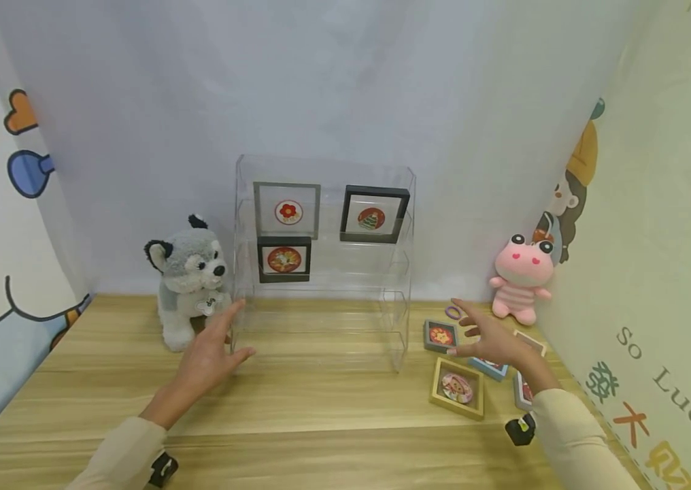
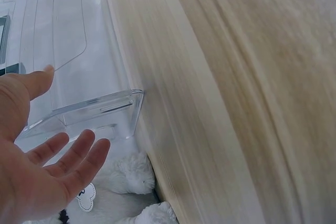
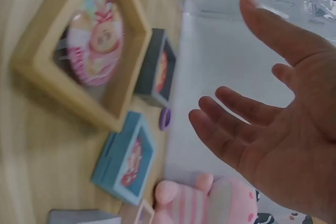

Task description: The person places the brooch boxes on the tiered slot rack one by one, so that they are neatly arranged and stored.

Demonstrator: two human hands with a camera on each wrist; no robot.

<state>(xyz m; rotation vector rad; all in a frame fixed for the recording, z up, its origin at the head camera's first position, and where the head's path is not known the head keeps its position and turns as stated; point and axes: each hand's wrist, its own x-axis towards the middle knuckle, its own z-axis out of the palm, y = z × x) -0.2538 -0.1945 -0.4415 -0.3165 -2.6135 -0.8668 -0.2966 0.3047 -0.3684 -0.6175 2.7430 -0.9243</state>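
Head view, nearest edge first: a left sleeve and a right sleeve, both cream, reach over the wood-grained surface. Beyond its cuff the left hand holds nothing, thumb and fingers spread wide beside the left end of a clear rack; whether it touches the rack I cannot tell. The right hand is just as widely spread and likewise without a hold, above a group of picture frames right of the rack.

Nearest in that group is a wooden frame with a round pink cartoon picture. Near the sleeve lies a grey frame, partly hidden. Farther in are a blue frame, partly under the hand, a dark grey frame with a red picture and a purple ring.

Three frames stand in the rack: a small black frame below a pale grey frame, whose red flower has lettering too small to read, and a larger black frame showing a decorated tree at the right.

Left of the rack stands a plush husky; the mark on its chest tag is illegible. A pink plush toy sits far right. The right-hand wall covering reads "So Lucky", with 發 and 大 beneath and a third character cut by the lower edge.
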